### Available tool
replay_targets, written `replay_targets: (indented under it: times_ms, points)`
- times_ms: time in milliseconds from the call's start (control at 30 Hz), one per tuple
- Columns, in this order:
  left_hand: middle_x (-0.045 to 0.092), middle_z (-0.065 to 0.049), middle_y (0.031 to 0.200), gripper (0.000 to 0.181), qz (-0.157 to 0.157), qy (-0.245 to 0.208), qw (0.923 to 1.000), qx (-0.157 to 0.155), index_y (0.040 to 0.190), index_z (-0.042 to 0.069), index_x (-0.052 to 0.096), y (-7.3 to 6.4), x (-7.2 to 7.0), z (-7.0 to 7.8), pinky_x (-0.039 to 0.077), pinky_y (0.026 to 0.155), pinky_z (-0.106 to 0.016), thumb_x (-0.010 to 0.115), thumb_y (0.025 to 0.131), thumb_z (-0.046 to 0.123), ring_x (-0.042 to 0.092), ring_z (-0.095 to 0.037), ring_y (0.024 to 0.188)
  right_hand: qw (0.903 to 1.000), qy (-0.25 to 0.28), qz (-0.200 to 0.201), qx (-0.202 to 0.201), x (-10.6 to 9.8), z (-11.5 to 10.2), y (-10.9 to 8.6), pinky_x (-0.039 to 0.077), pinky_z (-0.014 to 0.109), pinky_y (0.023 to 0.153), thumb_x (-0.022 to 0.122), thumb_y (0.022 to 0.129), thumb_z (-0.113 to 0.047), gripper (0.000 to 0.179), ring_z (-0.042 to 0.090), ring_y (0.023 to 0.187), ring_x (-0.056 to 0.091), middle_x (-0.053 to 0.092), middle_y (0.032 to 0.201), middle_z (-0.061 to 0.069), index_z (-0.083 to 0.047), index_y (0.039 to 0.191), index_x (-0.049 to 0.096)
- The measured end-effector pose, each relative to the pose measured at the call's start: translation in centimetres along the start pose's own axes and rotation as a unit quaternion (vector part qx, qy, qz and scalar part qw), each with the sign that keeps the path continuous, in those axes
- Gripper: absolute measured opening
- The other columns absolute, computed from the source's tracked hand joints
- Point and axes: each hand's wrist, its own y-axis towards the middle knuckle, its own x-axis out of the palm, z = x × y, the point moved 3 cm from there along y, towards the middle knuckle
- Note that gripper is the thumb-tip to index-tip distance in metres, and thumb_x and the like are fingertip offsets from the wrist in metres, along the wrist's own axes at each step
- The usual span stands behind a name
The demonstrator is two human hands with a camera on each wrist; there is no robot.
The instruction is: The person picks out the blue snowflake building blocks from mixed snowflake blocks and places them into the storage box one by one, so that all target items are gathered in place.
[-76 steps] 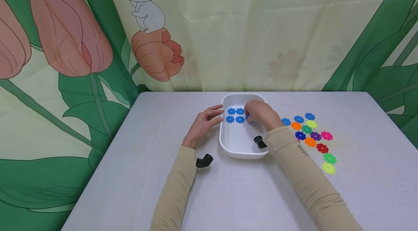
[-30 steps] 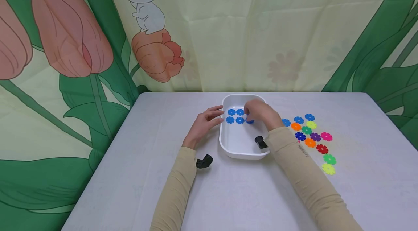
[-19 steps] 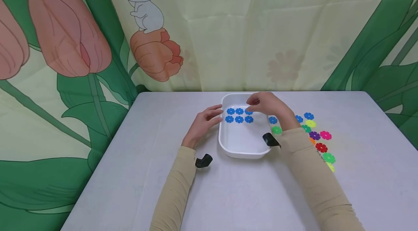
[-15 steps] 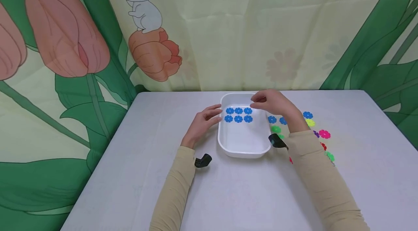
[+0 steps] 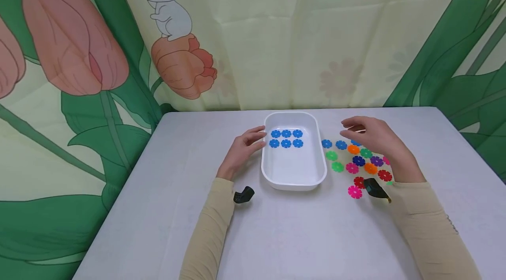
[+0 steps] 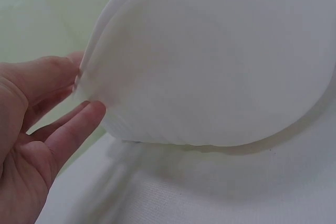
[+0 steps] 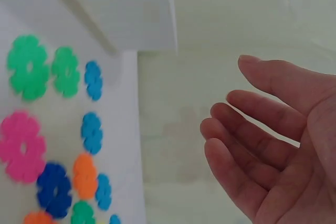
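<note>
My left hand (image 5: 245,144) rests at the left side of a white tray (image 5: 294,180), its relaxed fingertips at the rim and outer wall. The left wrist view shows the fingers (image 6: 79,129) against the white wall. Inside the tray, several blue flower-shaped discs (image 5: 286,143) lie flat in two rows toward the back. My right hand (image 5: 373,136) hovers over the table right of the tray, thumb and fingers apart. Nothing is between the fingers in the right wrist view. Beneath it lie loose flower discs, among them a blue one (image 5: 341,145) and an orange one (image 5: 353,149).
Green discs (image 5: 331,155), pink discs (image 5: 355,192), red discs (image 5: 384,176) and a purple disc (image 5: 377,161) spread right of the tray; the right arm hides part of the group. A patterned curtain (image 5: 261,51) hangs behind the table's back edge.
My right hand has left a blue disc in the tray's back row, lifted out over the rim and moved right above the loose discs. My left hand has stayed at the tray.
</note>
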Motion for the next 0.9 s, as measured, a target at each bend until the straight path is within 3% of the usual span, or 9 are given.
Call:
replay_targets:
  times_ms: [333, 733, 900]
  points:
    - [0.051, 0.018, 0.139, 0.036, 0.002, -0.005, 1.0000, 0.000, 0.126, 0.012, 0.067, 0.1, -0.1, -0.2, 0.042, 0.107, -0.038, 0.069, 0.092, 0.025, 0.048, -0.013, 0.131, 0.9995, 0.007, 0.004, 0.029, 0.8, 3.2, -0.9, 0.050, 0.056, 0.091, 0.064, 0.094, -0.039, 0.064, 0.045, 0.120, 0.048, 0.053, 0.130, 0.027, 0.000, 0.142, 0.046]
    - [0.051, 0.015, 0.140, 0.034, 0.005, -0.003, 1.0000, 0.004, 0.124, 0.010, 0.068, 0.1, 0.1, -0.1, 0.042, 0.106, -0.038, 0.069, 0.092, 0.021, 0.049, -0.016, 0.130, 0.9992, 0.000, -0.009, 0.039, 2.8, 4.3, 0.4, 0.056, 0.049, 0.086, 0.064, 0.094, -0.035, 0.062, 0.046, 0.120, 0.046, 0.051, 0.130, 0.028, 0.001, 0.141, 0.047]
    - [0.051, 0.016, 0.139, 0.034, 0.005, -0.001, 1.0000, 0.006, 0.124, 0.011, 0.068, 0.1, 0.0, -0.1, 0.042, 0.106, -0.038, 0.070, 0.092, 0.021, 0.049, -0.015, 0.131, 0.9987, -0.015, -0.020, 0.045, 3.1, 4.7, 1.2, 0.054, 0.052, 0.086, 0.066, 0.093, -0.032, 0.062, 0.048, 0.120, 0.044, 0.049, 0.130, 0.030, 0.003, 0.141, 0.046]
